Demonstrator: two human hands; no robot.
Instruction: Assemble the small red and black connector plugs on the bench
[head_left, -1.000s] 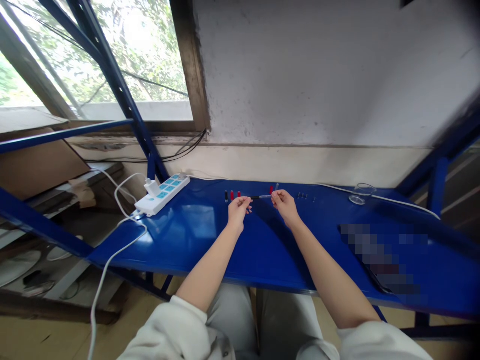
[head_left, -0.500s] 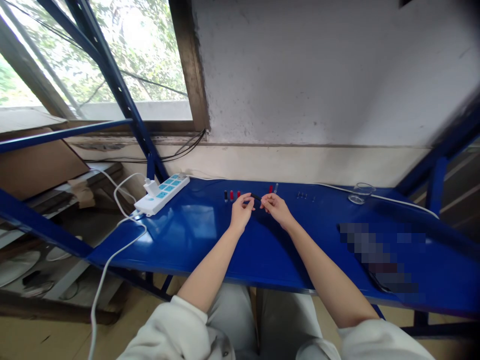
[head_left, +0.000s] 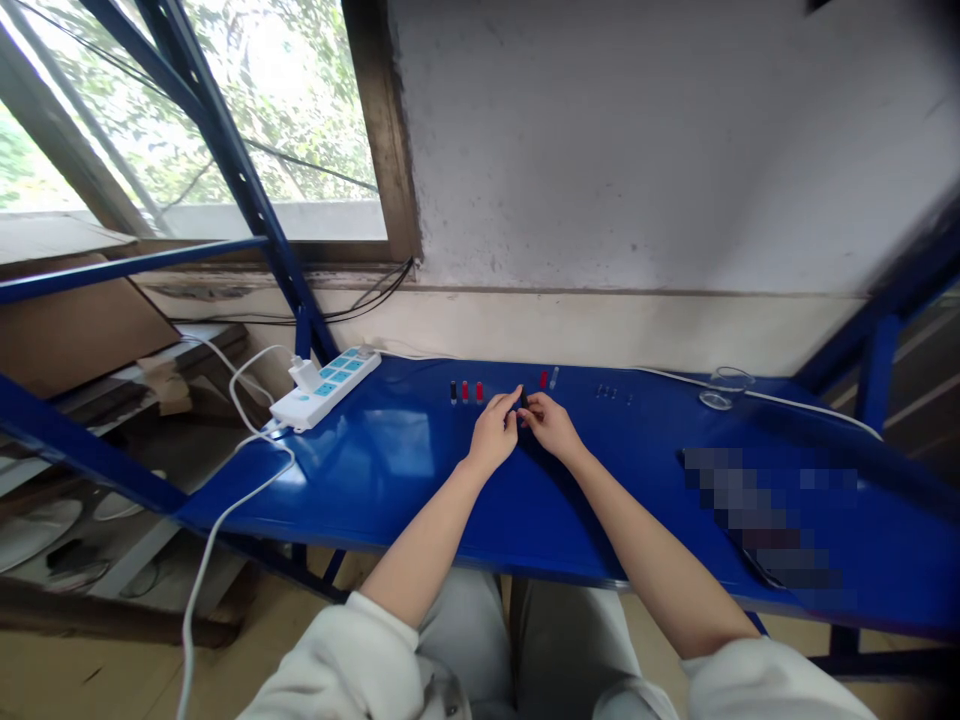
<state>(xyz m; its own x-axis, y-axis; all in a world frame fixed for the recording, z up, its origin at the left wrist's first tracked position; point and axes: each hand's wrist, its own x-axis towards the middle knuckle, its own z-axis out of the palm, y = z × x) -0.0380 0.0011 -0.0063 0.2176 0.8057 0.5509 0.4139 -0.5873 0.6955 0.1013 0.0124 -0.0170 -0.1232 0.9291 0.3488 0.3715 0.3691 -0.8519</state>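
Observation:
Over the blue table my left hand (head_left: pixel 495 433) and my right hand (head_left: pixel 553 425) meet at the fingertips. A small black tube (head_left: pixel 524 398) stands roughly upright between them. My right thumb and fingers pinch it. The closed fingers of my left hand press at its other side, with the index finger pointing up along it; its lower end is hidden. Just left of my hands stand small tubes, one black (head_left: pixel 453 391) and two red, (head_left: pixel 479 392) each with a pale end. Beyond my right hand are another red tube (head_left: pixel 544 380) and a clear tube (head_left: pixel 554 378).
Several tiny clear pieces (head_left: pixel 607 391) lie right of centre, and a clear glass cup (head_left: pixel 718 398) stands farther right. A blurred-out dark flat object (head_left: pixel 742 510) lies at the front right. A white power strip (head_left: pixel 324 392) with a cable sits left on the blue table (head_left: pixel 375 500).
The black tube has turned from lying roughly level between my hands to nearly upright. My left hand has moved slightly right, closer to my right hand.

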